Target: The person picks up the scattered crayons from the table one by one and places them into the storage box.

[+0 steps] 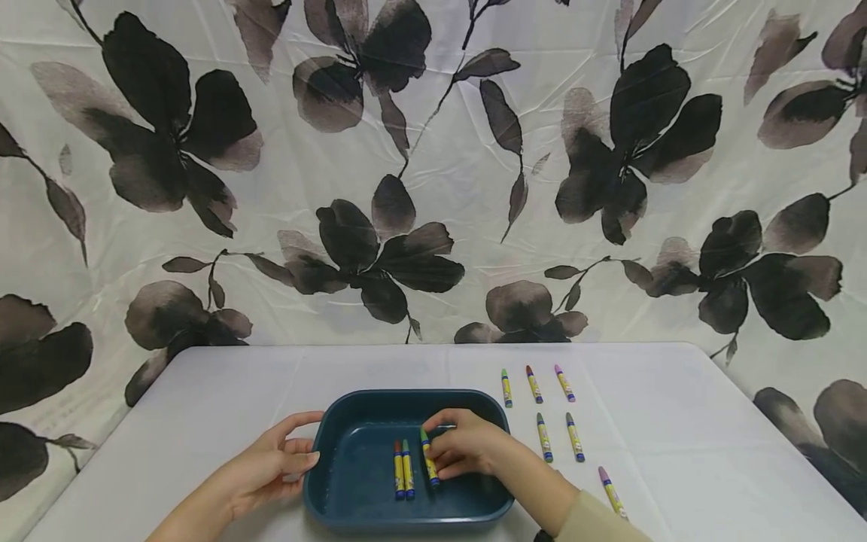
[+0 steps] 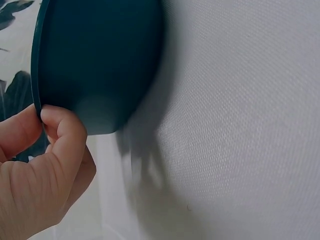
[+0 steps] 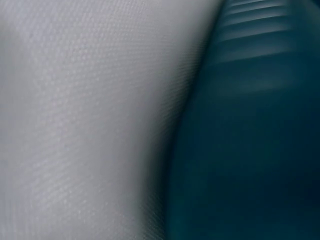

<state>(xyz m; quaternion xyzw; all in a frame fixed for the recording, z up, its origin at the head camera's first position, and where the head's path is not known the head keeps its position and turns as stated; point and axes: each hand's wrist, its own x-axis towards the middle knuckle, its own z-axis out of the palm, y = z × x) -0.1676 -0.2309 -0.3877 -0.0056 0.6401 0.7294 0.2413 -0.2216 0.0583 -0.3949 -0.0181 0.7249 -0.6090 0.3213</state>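
A: What does the right hand (image 1: 470, 446) hold?

B: Right hand: thumb and fingers pinched on a green-tipped crayon (image 1: 430, 461), slightly slanted, inside the dark blue tray (image 1: 352, 467). Whether its lower end touches the tray's floor cannot be told.

A: And just to the left of that hand?

B: Within the tray, a red-tipped crayon (image 1: 399, 474) and a darker green-tipped crayon (image 1: 409, 474), lying side by side.

A: The left hand (image 1: 271, 463)?

B: Left hand: clamped on the tray's rim at the side away from the right hand, finger and thumb on opposite faces of the wall.

A: What lies to the right of the right hand, outside the tray?

B: Six crayons on the white table (image 1: 704, 421). Farthest from the person, a row of three: light-green (image 1: 506, 391), reddish (image 1: 535, 385) and pink (image 1: 565, 385). Nearer, a pair with green tips (image 1: 545, 438). Beside the forearm's beige sleeve (image 1: 596, 519), one pink-tipped crayon (image 1: 612, 493).

A: Beyond both hands?

B: A pale floral cloth (image 1: 515, 226), hanging behind the table.
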